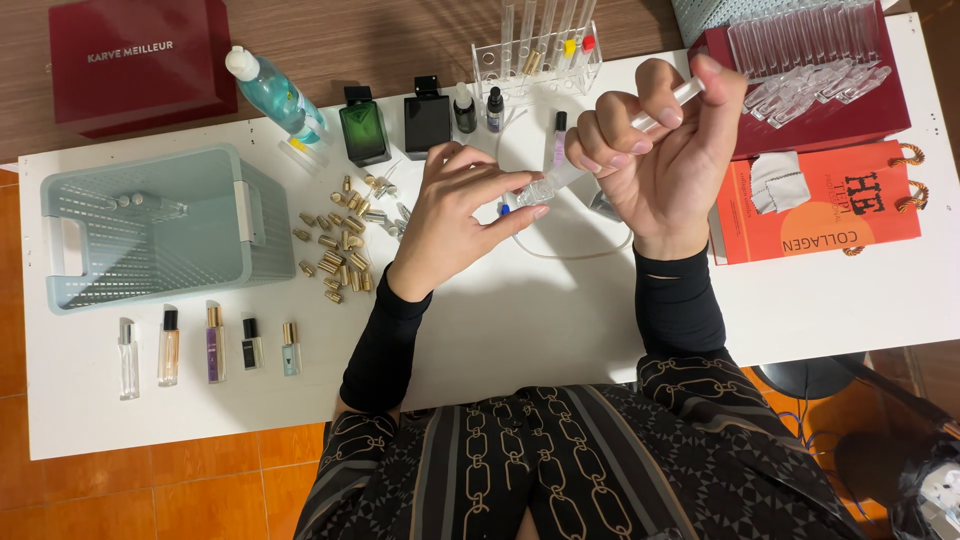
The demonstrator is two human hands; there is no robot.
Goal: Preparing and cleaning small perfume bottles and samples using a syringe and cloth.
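Two hands meet above the white table (560,330): the left hand (455,215) pinches a small clear glass vial (535,190) between thumb and fingertips, while the right hand (655,140) is curled tight around a slim clear plastic syringe-like tube (682,95) angled down to the vial's mouth. The vial looks light, slick and breakable, best held round its body as now; the tube seems stiff and light. Just left lies a scatter of small gold metal caps (340,235), beyond them a pale blue plastic basket (255,215), and five small filled spray bottles (210,345) stand in a row.

Small vial (537,190) half-hidden by fingers (480,185)
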